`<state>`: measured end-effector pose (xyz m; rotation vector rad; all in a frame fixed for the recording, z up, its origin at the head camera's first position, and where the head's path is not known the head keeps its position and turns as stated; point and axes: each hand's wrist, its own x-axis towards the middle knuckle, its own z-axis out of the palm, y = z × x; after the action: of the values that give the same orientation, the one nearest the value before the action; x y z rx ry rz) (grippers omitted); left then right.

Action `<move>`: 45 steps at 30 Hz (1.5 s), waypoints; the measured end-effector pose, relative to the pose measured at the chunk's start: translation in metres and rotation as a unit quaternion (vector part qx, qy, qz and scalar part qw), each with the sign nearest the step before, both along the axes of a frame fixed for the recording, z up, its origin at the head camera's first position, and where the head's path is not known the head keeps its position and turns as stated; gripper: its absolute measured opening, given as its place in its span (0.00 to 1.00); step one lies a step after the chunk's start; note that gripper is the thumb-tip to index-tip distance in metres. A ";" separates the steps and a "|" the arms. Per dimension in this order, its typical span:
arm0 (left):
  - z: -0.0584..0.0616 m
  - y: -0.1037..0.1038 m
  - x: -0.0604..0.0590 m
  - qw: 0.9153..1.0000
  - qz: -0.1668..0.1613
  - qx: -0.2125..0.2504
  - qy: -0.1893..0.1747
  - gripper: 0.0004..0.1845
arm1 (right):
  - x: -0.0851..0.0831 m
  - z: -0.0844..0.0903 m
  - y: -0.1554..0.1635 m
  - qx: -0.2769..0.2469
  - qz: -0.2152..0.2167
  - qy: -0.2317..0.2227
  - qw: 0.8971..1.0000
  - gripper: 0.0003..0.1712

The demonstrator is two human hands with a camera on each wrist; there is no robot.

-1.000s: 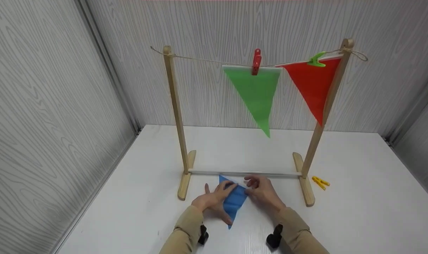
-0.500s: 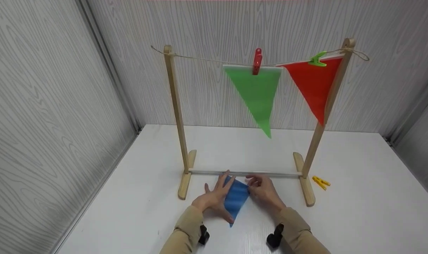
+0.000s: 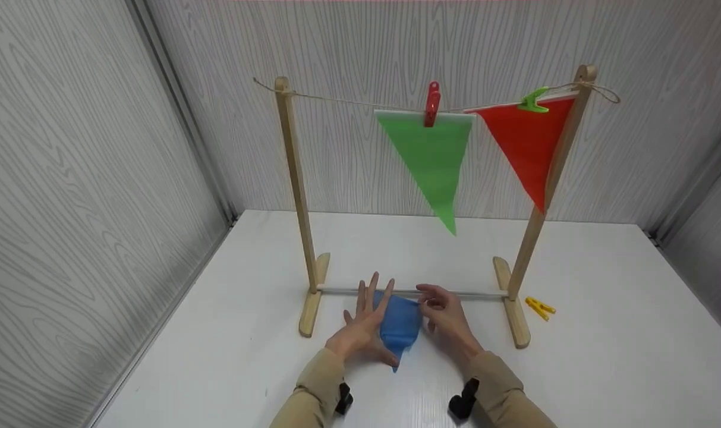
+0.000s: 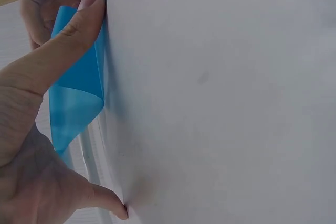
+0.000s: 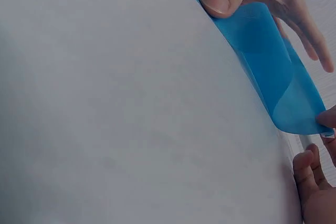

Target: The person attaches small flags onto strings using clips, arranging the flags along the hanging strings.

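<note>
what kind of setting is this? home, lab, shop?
Most likely a staged recording booth, not a home: grey wood-grain panel walls box in a bare white table, which holds only a small wooden line stand with pegged flags, and both hands work a blue flag.

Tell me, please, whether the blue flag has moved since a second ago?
Yes. The blue flag has curled up off the table toward the stand's white bottom rod; its top edge now reaches the rod, and its tip has drawn nearer to it.
</note>
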<state>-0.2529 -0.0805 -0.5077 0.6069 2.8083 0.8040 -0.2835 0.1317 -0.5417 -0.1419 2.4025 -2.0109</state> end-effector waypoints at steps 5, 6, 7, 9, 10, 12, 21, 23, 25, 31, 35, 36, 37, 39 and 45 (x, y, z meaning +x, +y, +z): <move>0.002 0.002 -0.001 0.999 0.025 0.000 0.021 0.81 | -0.001 0.003 0.002 -0.020 0.002 0.012 1.000 0.26; 0.002 0.003 -0.001 0.999 0.031 -0.005 0.022 0.82 | -0.002 0.004 0.002 -0.025 -0.001 0.013 1.000 0.26; 0.003 0.003 -0.001 0.999 0.036 -0.009 0.021 0.82 | -0.002 0.005 0.002 -0.032 -0.005 0.010 0.999 0.27; 0.003 0.005 0.000 0.999 0.045 -0.018 0.019 0.82 | -0.002 0.007 0.003 -0.045 -0.015 0.008 0.999 0.28; 0.003 0.005 0.000 0.999 0.048 -0.019 0.016 0.82 | -0.003 0.007 0.003 -0.049 -0.023 0.010 0.998 0.28; 0.004 0.006 0.000 0.999 0.049 -0.011 0.009 0.81 | -0.003 0.009 0.003 -0.056 -0.040 0.014 0.998 0.28; 0.011 0.003 -0.007 0.992 0.024 0.114 -0.046 0.80 | -0.006 0.017 0.004 -0.080 -0.089 0.033 0.992 0.27; 0.013 0.001 -0.010 0.985 0.032 0.153 -0.067 0.80 | -0.006 0.018 0.005 -0.083 -0.088 0.043 0.992 0.26; 0.014 0.000 -0.013 0.974 0.052 0.200 -0.092 0.79 | -0.006 0.019 0.005 -0.093 -0.081 0.055 0.991 0.26; 0.016 0.000 -0.019 0.908 0.131 0.354 -0.182 0.69 | -0.006 0.022 0.006 -0.123 -0.051 0.061 0.989 0.27; 0.014 0.004 -0.022 0.846 0.163 0.455 -0.225 0.62 | -0.005 0.023 0.004 -0.133 -0.038 0.047 0.989 0.27; 0.013 0.005 -0.023 0.833 0.171 0.473 -0.230 0.60 | -0.005 0.023 0.004 -0.135 -0.035 0.047 0.989 0.27; 0.013 0.006 -0.024 0.821 0.178 0.488 -0.235 0.59 | -0.005 0.022 0.004 -0.137 -0.032 0.047 0.989 0.27; 0.012 0.008 -0.025 0.808 0.193 0.503 -0.239 0.57 | -0.004 0.022 0.004 -0.135 -0.027 0.048 0.989 0.27; 0.012 0.011 -0.027 0.783 0.234 0.524 -0.240 0.54 | -0.003 0.022 0.005 -0.125 -0.018 0.040 0.991 0.27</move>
<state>-0.2800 -0.0700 -0.4953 -0.2439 1.8218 2.2496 -0.2863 0.1367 -0.5199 -0.1860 2.1997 -2.3604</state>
